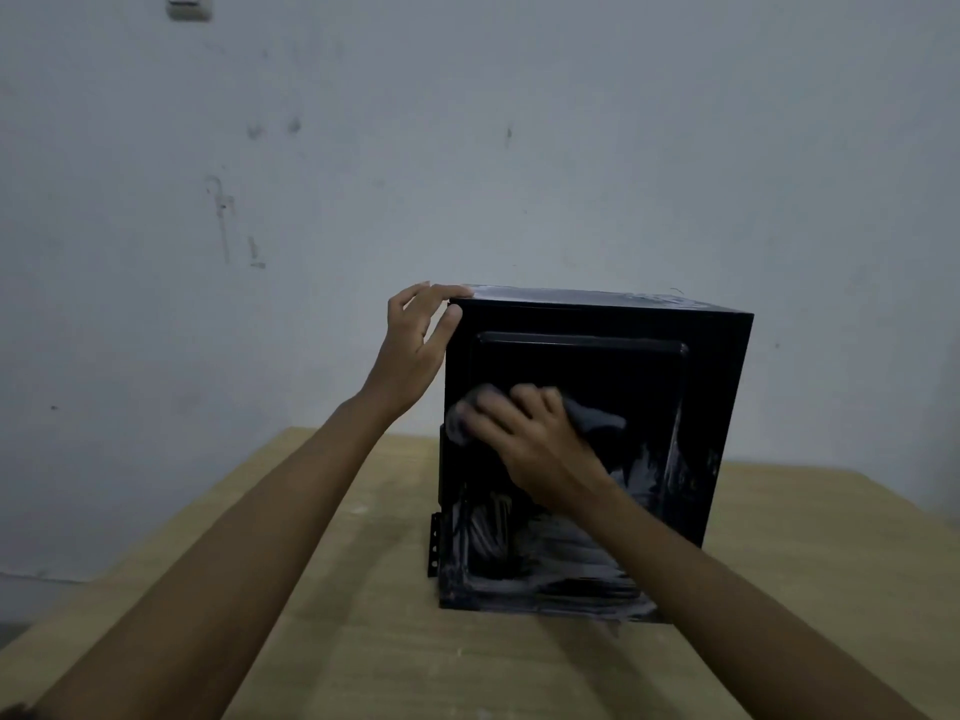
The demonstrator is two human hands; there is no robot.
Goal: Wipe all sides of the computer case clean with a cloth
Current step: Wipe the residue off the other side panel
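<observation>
A black computer case (pixel 722 407) stands upright on a light wooden table (pixel 322 605), its large side panel facing me. My left hand (pixel 415 350) grips the case's top left corner, fingers over the top edge and thumb on the front. My right hand (pixel 535 439) presses a dark grey cloth (pixel 597 420) flat against the middle of the side panel. Pale dusty streaks cover the lower part of the panel and its right side. The top face shows a pale film too.
A bare grey-white wall (pixel 467 148) rises right behind the table. A small black metal bracket (pixel 434 545) sticks out at the case's lower left. The floor shows at the far left, past the table's edge.
</observation>
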